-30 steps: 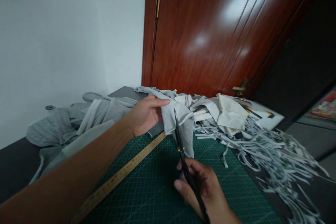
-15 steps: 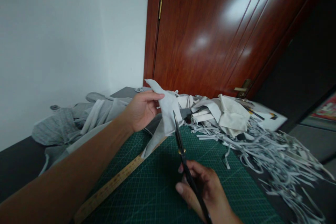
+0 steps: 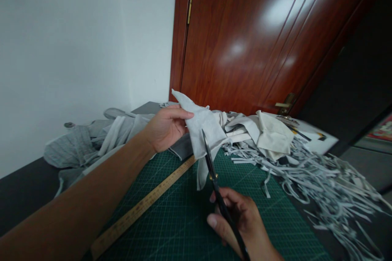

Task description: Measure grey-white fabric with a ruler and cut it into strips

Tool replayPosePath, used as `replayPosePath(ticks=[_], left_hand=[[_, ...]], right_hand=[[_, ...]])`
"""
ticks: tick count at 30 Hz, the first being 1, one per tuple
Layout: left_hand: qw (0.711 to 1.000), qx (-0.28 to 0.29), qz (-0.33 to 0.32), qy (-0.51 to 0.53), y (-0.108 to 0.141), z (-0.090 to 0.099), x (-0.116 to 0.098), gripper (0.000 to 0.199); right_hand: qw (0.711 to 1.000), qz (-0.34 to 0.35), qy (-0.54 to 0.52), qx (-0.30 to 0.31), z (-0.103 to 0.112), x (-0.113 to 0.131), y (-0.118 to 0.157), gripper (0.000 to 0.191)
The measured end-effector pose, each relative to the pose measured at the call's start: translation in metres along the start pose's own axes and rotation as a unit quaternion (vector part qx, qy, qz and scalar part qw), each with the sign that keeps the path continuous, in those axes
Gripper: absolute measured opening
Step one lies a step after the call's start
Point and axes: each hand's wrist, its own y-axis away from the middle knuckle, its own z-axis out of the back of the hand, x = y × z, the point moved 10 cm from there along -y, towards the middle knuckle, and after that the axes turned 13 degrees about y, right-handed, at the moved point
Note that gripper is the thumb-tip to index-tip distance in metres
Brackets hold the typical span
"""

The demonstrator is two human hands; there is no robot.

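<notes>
Pinched between the thumb and fingers of my left hand (image 3: 170,126) is a light grey piece of fabric (image 3: 203,124), raised above the green cutting mat (image 3: 183,220). Its lower end hangs down in a loose flap. My right hand (image 3: 241,220) grips a pair of black scissors (image 3: 216,185) with a brass-coloured pivot. The scissors point up and away, and their blade tips lie against the front of the fabric. The blades look nearly closed. A wooden ruler (image 3: 147,204) lies slantwise on the mat below my left forearm.
Folded grey cloth (image 3: 88,140) is heaped at the left by the wall. Cream fabric pieces (image 3: 274,134) sit at the back right, beside a large tangle of cut grey strips (image 3: 321,183). A reddish-brown door (image 3: 232,40) stands behind the table.
The fabric's hanging end has swung right, off the ruler, and the piece has spread wider to the right behind the blades. Both hands keep their grips, almost in the same place.
</notes>
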Motion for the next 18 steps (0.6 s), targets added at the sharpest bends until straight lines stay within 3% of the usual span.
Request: replayPosePath(ticks=[8, 18], left_hand=[[1.000, 0.012, 0.023, 0.006, 0.0020, -0.0029, 0.0071, 0.017], [0.999, 0.020, 0.032, 0.007, 0.0009, -0.0035, 0.0092, 0.016]], right_hand=[[0.999, -0.003, -0.031, -0.017, 0.0003, -0.0038, 0.0051, 0.040], [1.000, -0.013, -0.011, -0.002, -0.0006, -0.0027, 0.0036, 0.034]])
